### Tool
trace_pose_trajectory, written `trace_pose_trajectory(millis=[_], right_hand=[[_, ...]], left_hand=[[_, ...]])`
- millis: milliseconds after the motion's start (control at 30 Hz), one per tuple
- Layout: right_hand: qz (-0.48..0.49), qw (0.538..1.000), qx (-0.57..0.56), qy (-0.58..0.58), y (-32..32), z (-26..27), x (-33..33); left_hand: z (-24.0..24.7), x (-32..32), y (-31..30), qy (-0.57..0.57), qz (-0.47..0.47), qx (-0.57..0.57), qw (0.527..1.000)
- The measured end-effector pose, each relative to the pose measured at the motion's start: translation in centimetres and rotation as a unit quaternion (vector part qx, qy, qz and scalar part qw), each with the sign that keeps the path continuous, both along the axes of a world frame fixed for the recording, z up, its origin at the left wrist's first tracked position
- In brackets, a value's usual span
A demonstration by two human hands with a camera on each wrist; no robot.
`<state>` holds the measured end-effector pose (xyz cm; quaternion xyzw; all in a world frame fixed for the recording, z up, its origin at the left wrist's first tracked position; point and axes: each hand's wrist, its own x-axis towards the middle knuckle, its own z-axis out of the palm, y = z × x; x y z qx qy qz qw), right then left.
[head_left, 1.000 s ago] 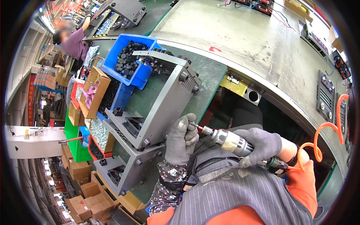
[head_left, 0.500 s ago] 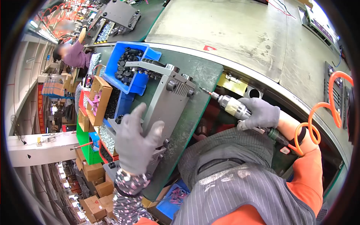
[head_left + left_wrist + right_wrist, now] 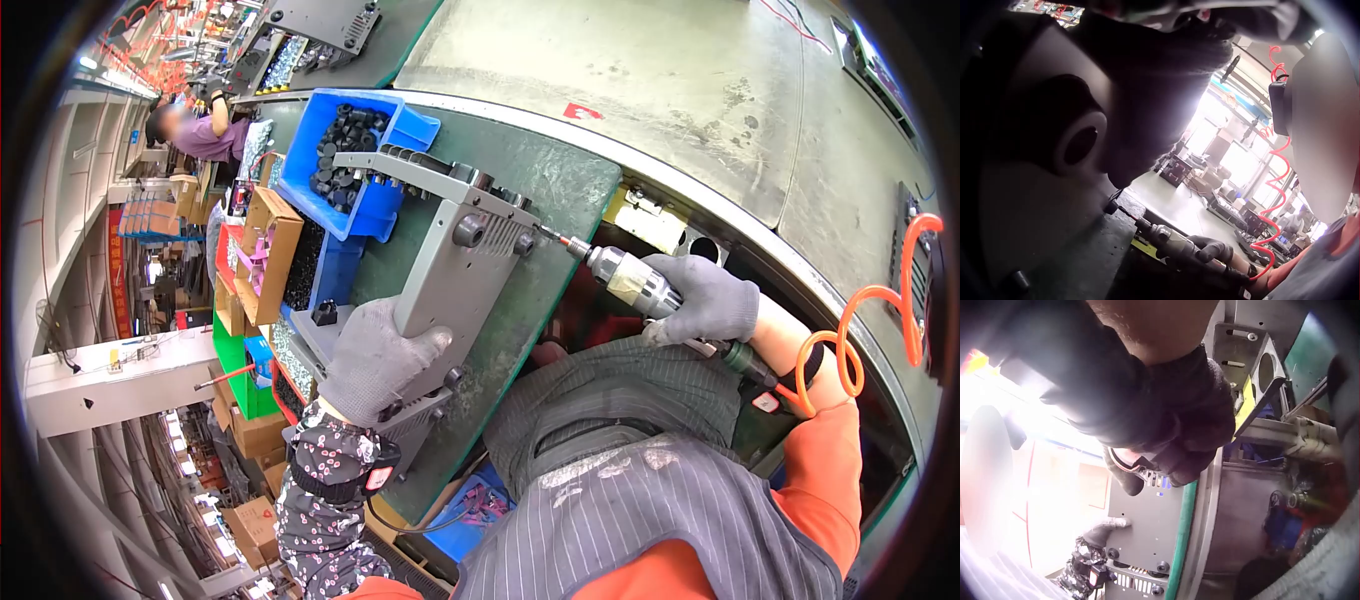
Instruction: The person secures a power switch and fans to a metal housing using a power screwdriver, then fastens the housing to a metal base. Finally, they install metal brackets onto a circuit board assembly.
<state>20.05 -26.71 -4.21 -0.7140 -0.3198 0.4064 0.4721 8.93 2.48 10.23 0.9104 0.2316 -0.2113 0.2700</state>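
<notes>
A grey metal housing with round black feet stands tilted on the green bench, above a second one. My gloved left hand grips its near side, thumb flat on the face and fingers passing behind the edge, partly hidden. In my right hand is a power screwdriver, its bit pointing at the housing's corner beside a black foot; whether it touches is unclear. The left wrist view shows the screwdriver near that corner. Seen from the right wrist, my left hand lies at the housing.
Behind the housing stands a blue bin of black round parts, with cardboard trays beside it. An orange coiled hose hangs by my right arm. A metal worktable lies beyond; another person is at far left.
My left hand has come down from the air onto the housing and grips it. The screwdriver, lifted from near my left hand earlier, now has its bit closer to the housing's corner.
</notes>
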Motion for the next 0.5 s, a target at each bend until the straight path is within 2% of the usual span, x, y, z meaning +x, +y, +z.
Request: trace_pose_trajectory(millis=[67,167,267,500], right_hand=[[0.008,1.0,-0.005,-0.001,0.3,-0.2,0.2],[0.017,1.0,0.004,-0.003,0.5,-0.3,0.4],[0.013,0.999,-0.032,0.007,0.6,0.7,0.5],[0.014,0.987,-0.093,-0.129,1.3,2.2,0.2]], left_hand=[[0.1,0.2,-0.2,-0.009,-0.037,0.022,0.999],[0.3,0.3,-0.1,-0.013,-0.037,0.011,0.999],[0.2,0.3,0.3,-0.006,-0.047,-0.008,0.999],[0.3,0.7,0.7,-0.014,-0.094,-0.035,0.995]])
